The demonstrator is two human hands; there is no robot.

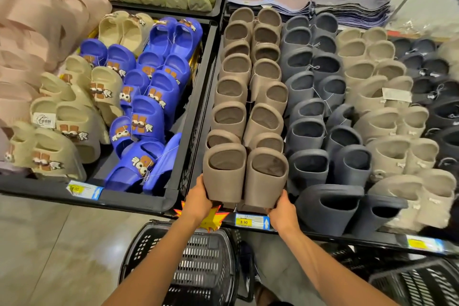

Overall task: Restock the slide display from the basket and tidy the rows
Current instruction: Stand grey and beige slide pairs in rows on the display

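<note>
Head view: the taupe pair is gripped at its lower corners by the left hand and right hand, fingers curled round it, at the near end of the taupe row; restocking appears in hand; next, seating it square is called for.

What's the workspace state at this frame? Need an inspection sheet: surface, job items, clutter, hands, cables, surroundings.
Surface: black display tray, slides standing in colour rows; price label on its front rim reads 8.90.
Job's things: front taupe pair upright at the near end of the taupe rows; black basket below the hands.
Clutter: front dark grey slides tipped over; blue slides in the left tray jumbled.
Hands: left hand grips the pair's left side, right hand its right side.
Cables: nothing seen.
Surroundings: folded garments behind the tray, second basket at lower right, tiled floor.
</note>
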